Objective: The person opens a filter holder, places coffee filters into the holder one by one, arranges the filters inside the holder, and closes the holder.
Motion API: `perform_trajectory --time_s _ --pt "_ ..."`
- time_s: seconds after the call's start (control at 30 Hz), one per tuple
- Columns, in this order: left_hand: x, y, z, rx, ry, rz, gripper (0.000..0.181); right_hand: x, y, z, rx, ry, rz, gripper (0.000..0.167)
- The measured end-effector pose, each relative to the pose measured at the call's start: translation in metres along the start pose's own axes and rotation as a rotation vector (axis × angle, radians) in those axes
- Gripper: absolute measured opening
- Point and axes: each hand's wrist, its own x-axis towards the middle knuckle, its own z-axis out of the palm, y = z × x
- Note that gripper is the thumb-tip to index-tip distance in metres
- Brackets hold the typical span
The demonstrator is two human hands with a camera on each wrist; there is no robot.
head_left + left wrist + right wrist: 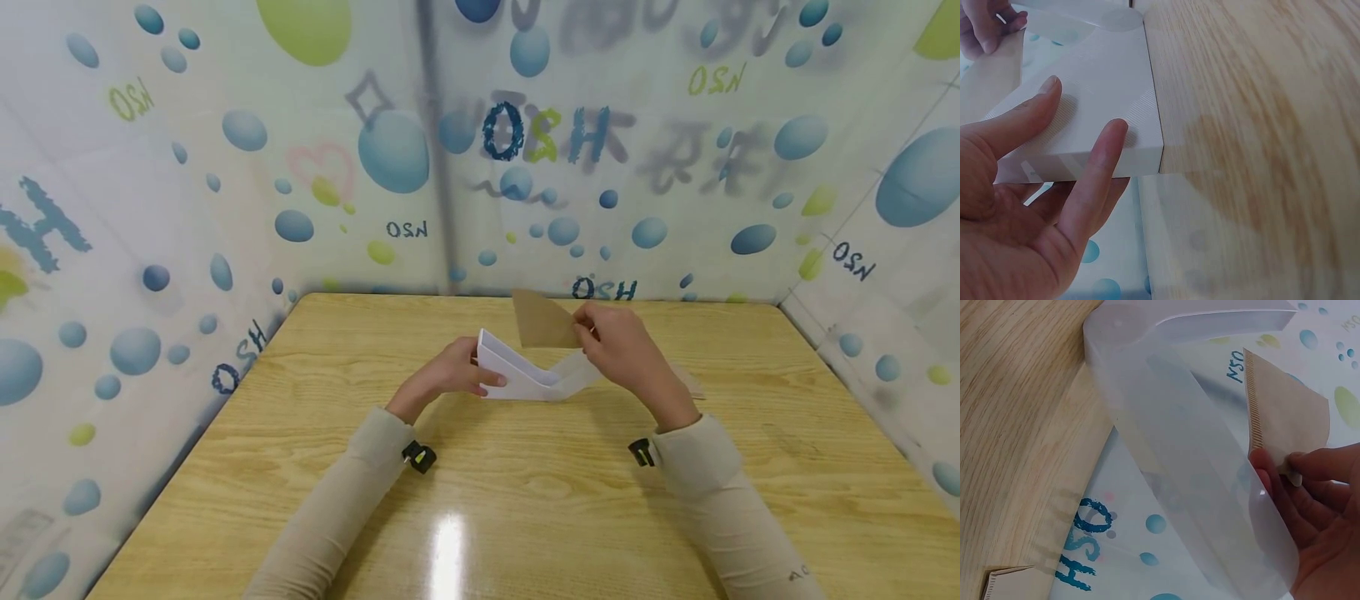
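A white open-topped holder [517,382] with a hinged translucent lid [576,377] is tilted open just above the table. My left hand [453,367] grips its left end, thumb and fingers around the white body [1107,81] in the left wrist view. Between thumb and fingers, my right hand [618,346] pinches a brown fan-shaped paper piece [543,323] by its corner. In the right wrist view this paper [1288,406] has a crimped edge, and the right hand [1319,506] lies against the translucent lid [1191,469]. Whether anything lies inside the holder cannot be told.
More brown paper [692,384] lies on the wooden table [525,492] behind the right forearm, its corner [1010,584] showing in the right wrist view. A patterned curtain [652,183] stands behind the table and along both sides.
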Motion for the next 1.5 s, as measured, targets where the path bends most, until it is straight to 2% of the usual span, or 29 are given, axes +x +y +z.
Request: perform_trajectory --time_s 0.67,1.0,1.5 --pt "-0.002 0.002 0.0 0.001 0.001 0.01 0.037 0.001 -0.011 0.011 -0.093 -0.019 -0.022 0.018" --pt "-0.001 0.0 -0.001 -0.008 -0.004 0.006 0.039 0.001 -0.015 0.019 -0.095 -0.016 -0.062 0.017" --pt "-0.001 0.001 -0.001 -0.026 -0.004 0.008 0.046 0.001 -0.019 0.028 -0.092 -0.071 -0.067 0.013"
